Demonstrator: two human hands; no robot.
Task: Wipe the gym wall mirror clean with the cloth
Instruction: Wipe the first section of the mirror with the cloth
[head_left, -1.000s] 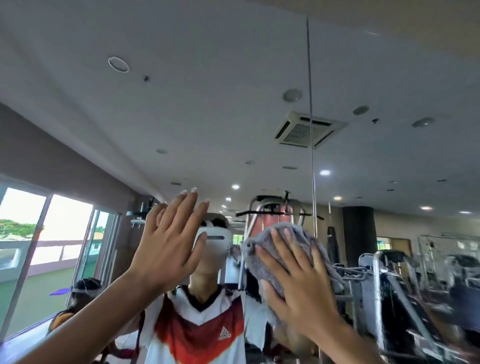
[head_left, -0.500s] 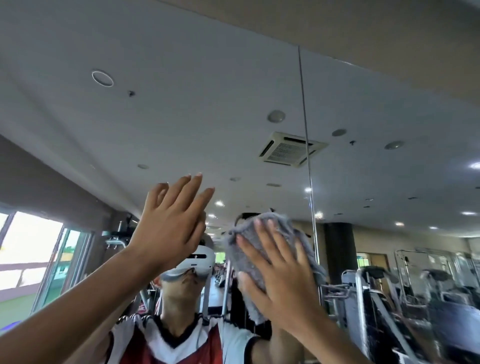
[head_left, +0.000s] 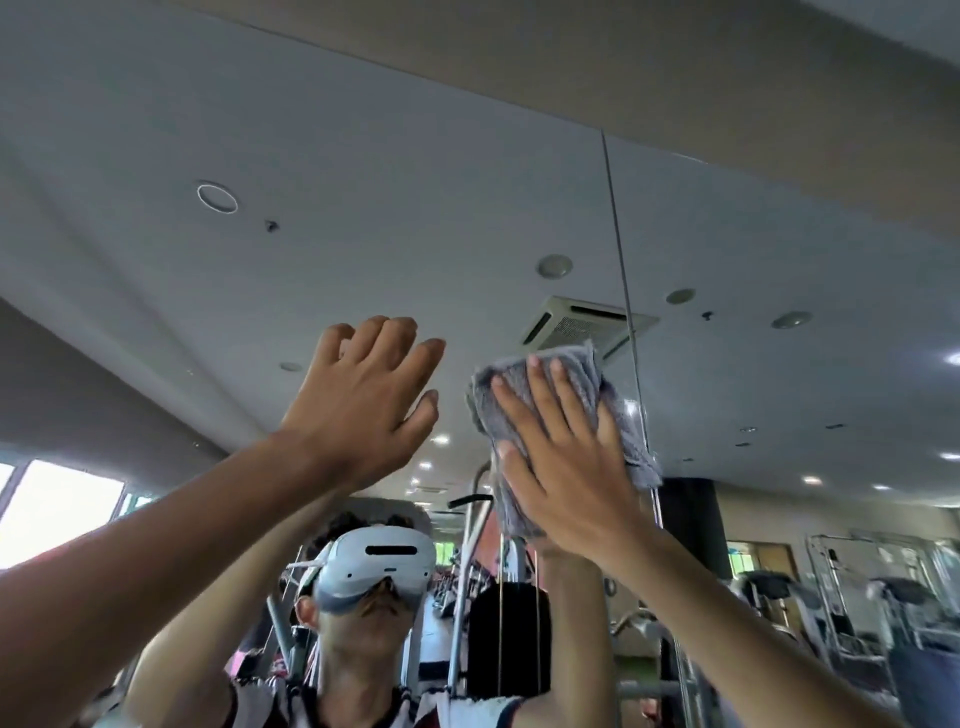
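Head view: right hand flat, fingers spread, pressing grey cloth against wall mirror high up beside the panel seam, left hand raised, fingers straight, holding nothing, just beside the cloth.

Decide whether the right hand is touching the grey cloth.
Touching. The head view shows the right hand spread flat on the cloth, pressing it against the mirror.
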